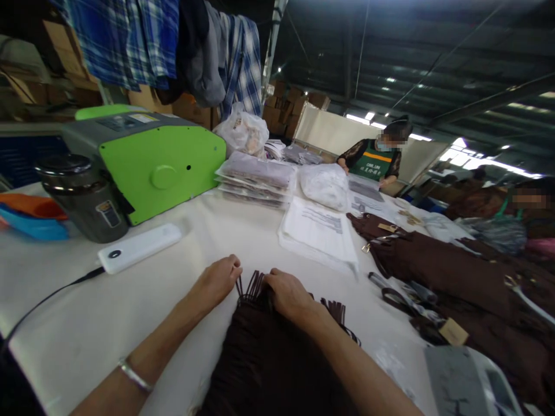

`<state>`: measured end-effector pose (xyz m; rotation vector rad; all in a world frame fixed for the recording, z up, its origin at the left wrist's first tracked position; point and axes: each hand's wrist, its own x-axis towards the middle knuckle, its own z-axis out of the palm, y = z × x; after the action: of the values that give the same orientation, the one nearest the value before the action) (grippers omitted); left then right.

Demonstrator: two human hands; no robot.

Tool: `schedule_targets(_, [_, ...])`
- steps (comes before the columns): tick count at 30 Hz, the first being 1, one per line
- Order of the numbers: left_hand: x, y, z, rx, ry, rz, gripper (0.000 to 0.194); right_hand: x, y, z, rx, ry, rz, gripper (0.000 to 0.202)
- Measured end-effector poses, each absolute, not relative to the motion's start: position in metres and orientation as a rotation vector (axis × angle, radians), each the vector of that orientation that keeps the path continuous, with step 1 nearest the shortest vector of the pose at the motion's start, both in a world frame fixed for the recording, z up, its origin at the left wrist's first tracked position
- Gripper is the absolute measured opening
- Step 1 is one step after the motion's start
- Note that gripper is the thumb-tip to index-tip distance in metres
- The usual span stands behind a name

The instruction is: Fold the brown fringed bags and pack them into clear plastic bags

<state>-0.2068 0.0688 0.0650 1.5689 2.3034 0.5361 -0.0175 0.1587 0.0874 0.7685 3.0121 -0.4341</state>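
Observation:
A dark brown fringed piece, soft and gathered, lies in front of me on the white table. Its thin fringe strands stick out from the far edge. My left hand is closed in a pinch on strands at the left corner. Beside it, my right hand has its fingers closed at the same fringe, gripping strands near the middle. More strands show to the right, past my right wrist. The fingertips of the right hand are partly hidden.
At left stand a green and grey machine, a dark tumbler and a white corded device. Ahead lie packed bags and white plastic sheets. Brown goods and scissors lie right; a co-worker stands beyond.

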Motion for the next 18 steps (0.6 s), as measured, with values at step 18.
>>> schedule_targets(18, [-0.178, 0.042, 0.073, 1.871, 1.933, 0.399, 0.012, -0.005, 0.198, 0.101, 0.892, 2.924, -0.716, 0.031])
